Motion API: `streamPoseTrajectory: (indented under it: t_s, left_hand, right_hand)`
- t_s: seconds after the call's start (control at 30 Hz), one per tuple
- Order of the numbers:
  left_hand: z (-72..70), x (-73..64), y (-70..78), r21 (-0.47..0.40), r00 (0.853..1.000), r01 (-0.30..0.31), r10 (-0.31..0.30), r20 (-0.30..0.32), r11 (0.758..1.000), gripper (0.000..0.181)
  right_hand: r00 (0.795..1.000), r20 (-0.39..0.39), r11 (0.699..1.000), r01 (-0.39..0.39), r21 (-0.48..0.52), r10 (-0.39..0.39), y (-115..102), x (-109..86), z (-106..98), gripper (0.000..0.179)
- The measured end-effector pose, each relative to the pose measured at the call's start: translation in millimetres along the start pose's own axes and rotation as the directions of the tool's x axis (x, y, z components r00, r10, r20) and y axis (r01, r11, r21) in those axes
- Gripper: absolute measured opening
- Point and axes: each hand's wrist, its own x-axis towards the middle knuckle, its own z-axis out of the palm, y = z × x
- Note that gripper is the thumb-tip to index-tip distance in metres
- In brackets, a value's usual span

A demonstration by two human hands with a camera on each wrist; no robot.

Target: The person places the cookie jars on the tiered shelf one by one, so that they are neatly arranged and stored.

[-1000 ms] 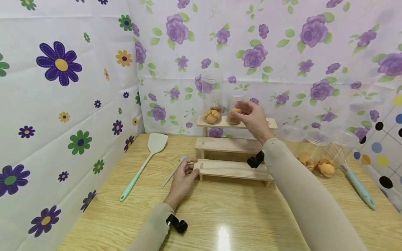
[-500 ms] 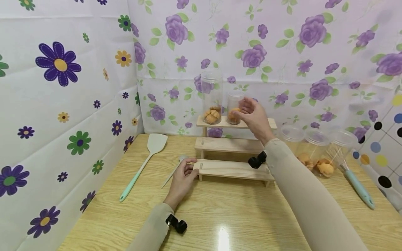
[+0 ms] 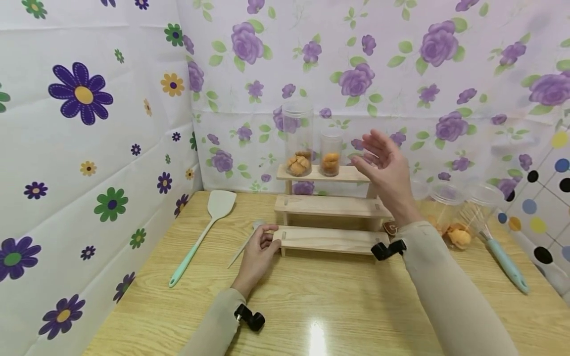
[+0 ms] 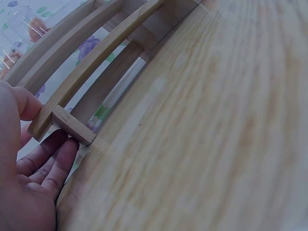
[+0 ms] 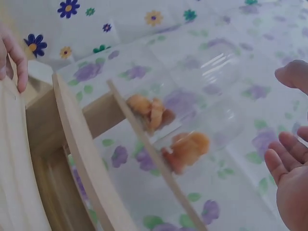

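Left hand: pinching pale wooden three-step shelf
Right hand: empty, held wide beside short clear cylindrical jar on top step
Left side: white mint-handled spatula
Obstruction: beige sleeve, partly before clear wide jars

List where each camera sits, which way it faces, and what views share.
Head: on the head, facing forward and down at the wooden rack; left hand, right hand and sleeves show.
Left wrist: on that wrist, facing along the rack's front, low over the table; the left hand shows.
Right wrist: on that wrist, facing across the rack; part of each hand shows.
Shared: all three show the rack and left hand.
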Motion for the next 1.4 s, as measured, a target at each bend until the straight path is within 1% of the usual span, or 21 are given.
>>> streamPoseTrajectory:
  t_s: [0.13, 0.27, 0.4, 0.5, 0.6, 0.8, 0.9, 1.03, 1.13, 1.27, 1.33, 1.4]
  left_hand:
    - [1.9, 0.2, -0.3, -0.008, 1.0, -0.001, 0.001, 0.003, 1.0, 0.035]
    - [4.2, 0.9, -0.1, -0.005, 1.0, 0.002, -0.002, 0.002, 1.0, 0.036]
    - [6.1, 2.0, -0.4, 0.001, 1.0, 0.0, 0.0, 0.009, 1.0, 0.036]
    - [6.5, 2.8, -0.6, 0.002, 1.0, -0.004, 0.004, 0.008, 1.0, 0.037]
    - [6.2, 3.5, -0.8, -0.003, 1.0, -0.005, 0.005, 0.006, 1.0, 0.036]
    - [5.3, 4.2, -1.1, -0.005, 1.0, -0.002, 0.003, 0.007, 1.0, 0.037]
    - [3.6, 3.0, -1.3, 0.002, 1.0, 0.001, -0.001, 0.004, 1.0, 0.036]
    - [0.2, 0.7, -3.2, 0.019, 1.0, 0.008, -0.008, -0.006, 1.0, 0.036]
    - [-1.3, 0.6, -4.3, 0.023, 1.0, 0.004, -0.003, -0.01, 1.0, 0.036]
    - [-1.3, 1.4, -4.0, 0.017, 1.0, -0.004, 0.004, -0.009, 1.0, 0.035]
    - [-0.7, 1.5, -3.8, 0.012, 1.0, -0.005, 0.005, -0.009, 1.0, 0.035]
    - [0.1, 1.5, -3.4, 0.011, 1.0, -0.004, 0.004, -0.01, 1.0, 0.035]
  right_hand:
    - [0.996, 0.02, 0.996, 0.082, 0.033, -0.082, -17.4, -20.0, -9.8, 0.077]
    - [0.99, 0.049, 0.987, 0.125, 0.098, -0.13, -29.3, -40.4, -23.2, 0.079]
    - [0.982, 0.049, 0.974, 0.173, 0.145, -0.181, -35.6, -58.1, -39.4, 0.082]
    - [0.975, 0.039, 0.963, 0.211, 0.168, -0.22, -39.1, -67.0, -49.9, 0.086]
    - [0.968, 0.018, 0.954, 0.245, 0.17, -0.252, -42.7, -73.9, -58.9, 0.087]
    - [0.954, -0.011, 0.935, 0.297, 0.193, -0.301, -44.9, -83.0, -72.2, 0.089]
    - [0.954, -0.017, 0.937, 0.298, 0.184, -0.3, -38.8, -87.1, -77.6, 0.087]
    - [0.956, -0.025, 0.946, 0.293, 0.136, -0.292, -28.1, -90.7, -85.5, 0.088]
    - [0.962, -0.034, 0.96, 0.274, 0.063, -0.272, -25.0, -90.7, -93.9, 0.091]
    - [0.976, -0.058, 0.977, 0.204, -0.065, -0.208, -27.5, -91.4, -108.1, 0.098]
    - [0.981, -0.084, 0.982, 0.168, -0.081, -0.175, -29.4, -91.9, -116.4, 0.1]
    - [0.981, -0.119, 0.987, 0.143, -0.076, -0.152, -30.5, -92.8, -125.5, 0.101]
